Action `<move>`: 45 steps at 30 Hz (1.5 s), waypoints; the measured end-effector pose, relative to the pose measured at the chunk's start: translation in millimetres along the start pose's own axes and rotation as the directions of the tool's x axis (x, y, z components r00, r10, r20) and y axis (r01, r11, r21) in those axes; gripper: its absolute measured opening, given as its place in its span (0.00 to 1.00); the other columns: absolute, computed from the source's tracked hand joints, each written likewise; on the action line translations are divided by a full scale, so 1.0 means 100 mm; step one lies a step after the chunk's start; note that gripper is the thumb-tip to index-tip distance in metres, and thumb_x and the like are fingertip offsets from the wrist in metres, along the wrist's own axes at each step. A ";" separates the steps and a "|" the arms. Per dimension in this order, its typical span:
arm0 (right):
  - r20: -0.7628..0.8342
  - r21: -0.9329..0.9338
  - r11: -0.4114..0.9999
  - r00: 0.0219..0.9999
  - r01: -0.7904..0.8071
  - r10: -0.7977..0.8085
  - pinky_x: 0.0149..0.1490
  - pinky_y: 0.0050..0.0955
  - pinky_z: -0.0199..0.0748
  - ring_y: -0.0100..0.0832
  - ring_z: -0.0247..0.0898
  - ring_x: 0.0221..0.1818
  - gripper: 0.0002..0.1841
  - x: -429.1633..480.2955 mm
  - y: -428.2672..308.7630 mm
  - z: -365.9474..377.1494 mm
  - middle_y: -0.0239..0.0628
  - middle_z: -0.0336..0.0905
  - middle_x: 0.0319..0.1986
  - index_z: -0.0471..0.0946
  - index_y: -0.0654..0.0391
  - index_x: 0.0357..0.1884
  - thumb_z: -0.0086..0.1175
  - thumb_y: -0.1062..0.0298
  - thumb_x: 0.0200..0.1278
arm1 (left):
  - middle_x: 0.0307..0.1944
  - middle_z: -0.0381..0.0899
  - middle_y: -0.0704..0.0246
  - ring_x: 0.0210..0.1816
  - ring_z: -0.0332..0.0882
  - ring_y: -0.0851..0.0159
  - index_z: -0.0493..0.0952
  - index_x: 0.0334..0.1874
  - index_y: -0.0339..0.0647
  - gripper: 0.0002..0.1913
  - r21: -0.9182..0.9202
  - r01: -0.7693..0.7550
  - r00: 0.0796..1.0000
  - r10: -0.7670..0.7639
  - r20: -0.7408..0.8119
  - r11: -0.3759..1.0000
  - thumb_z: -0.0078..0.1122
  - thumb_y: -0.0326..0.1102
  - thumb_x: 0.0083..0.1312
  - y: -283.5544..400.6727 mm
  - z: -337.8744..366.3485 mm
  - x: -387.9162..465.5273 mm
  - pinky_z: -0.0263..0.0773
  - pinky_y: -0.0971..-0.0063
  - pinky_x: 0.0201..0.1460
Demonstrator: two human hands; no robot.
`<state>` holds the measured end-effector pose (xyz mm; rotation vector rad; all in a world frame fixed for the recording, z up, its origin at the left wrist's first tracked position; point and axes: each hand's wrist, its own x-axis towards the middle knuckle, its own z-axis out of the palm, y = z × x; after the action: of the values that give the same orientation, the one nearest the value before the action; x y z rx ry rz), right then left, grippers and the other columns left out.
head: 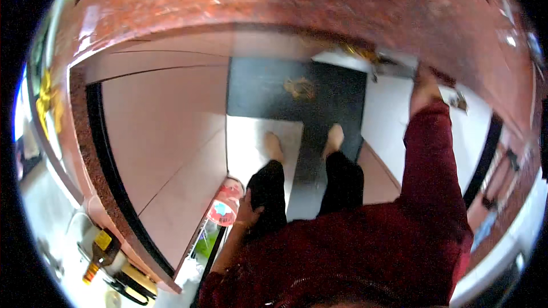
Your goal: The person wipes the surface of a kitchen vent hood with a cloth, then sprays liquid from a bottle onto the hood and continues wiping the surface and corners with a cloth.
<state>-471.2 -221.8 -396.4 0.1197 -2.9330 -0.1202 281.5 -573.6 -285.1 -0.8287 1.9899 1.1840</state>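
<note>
My left hand (249,211) hangs low beside my left leg, its thumb apart from the fingers. Right beside it is a red and white printed package (224,202); whether the fingers grip it or only overlap it in view, I cannot tell. My right hand (424,87) reaches forward to the underside of the reddish stone countertop (257,0). That hand is blurred and its fingertips are partly hidden at the counter edge, so any hold is unclear. Near it are a yellow and dark item (361,52) and a small grey-brown item (459,102), both too blurred to name.
Pink cabinet fronts (167,107) stand to the left, a white panel (387,119) to the right. Underfoot lie a dark mat (261,90) and a pale floor tile (248,137). At lower left are a brown bottle (105,250) with a yellow label and a yellow-black item (137,284).
</note>
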 end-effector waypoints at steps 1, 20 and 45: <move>-0.025 0.027 1.000 1.000 0.002 -0.001 0.53 0.45 0.76 0.48 0.78 0.49 0.21 0.02 -0.09 -0.10 0.44 0.73 0.58 0.76 0.45 0.56 0.53 0.55 0.60 | 0.60 0.63 0.40 0.61 0.64 0.38 0.46 0.76 0.40 0.56 -0.026 0.035 0.999 -0.034 0.030 0.999 0.73 0.51 0.51 -0.04 -0.03 -0.02 0.63 0.54 0.65; 0.160 0.330 0.944 0.984 0.021 -0.078 0.45 0.46 0.76 0.56 0.77 0.39 0.18 -1.56 -0.25 -3.54 0.61 0.79 0.33 0.70 0.70 0.42 0.55 0.61 0.63 | 0.57 0.73 0.49 0.58 0.72 0.48 0.68 0.65 0.37 0.44 -0.058 -0.039 0.998 0.036 -0.055 0.998 0.75 0.51 0.47 0.88 -0.82 -0.43 0.68 0.61 0.62; -0.178 0.944 -0.273 0.983 0.184 0.049 0.73 0.33 0.49 0.31 0.55 0.68 0.49 -3.61 1.44 -7.38 0.38 0.64 0.65 0.55 0.60 0.72 0.72 0.68 0.47 | 0.58 0.76 0.60 0.57 0.77 0.56 0.66 0.64 0.38 0.28 -0.779 0.247 0.303 0.718 0.627 0.576 0.42 0.54 0.74 5.61 0.18 -1.85 0.78 0.57 0.55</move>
<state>22.4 -100.3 265.2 0.4859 -1.8251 2.2569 -50.5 -307.2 125.2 0.0665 0.4805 2.1632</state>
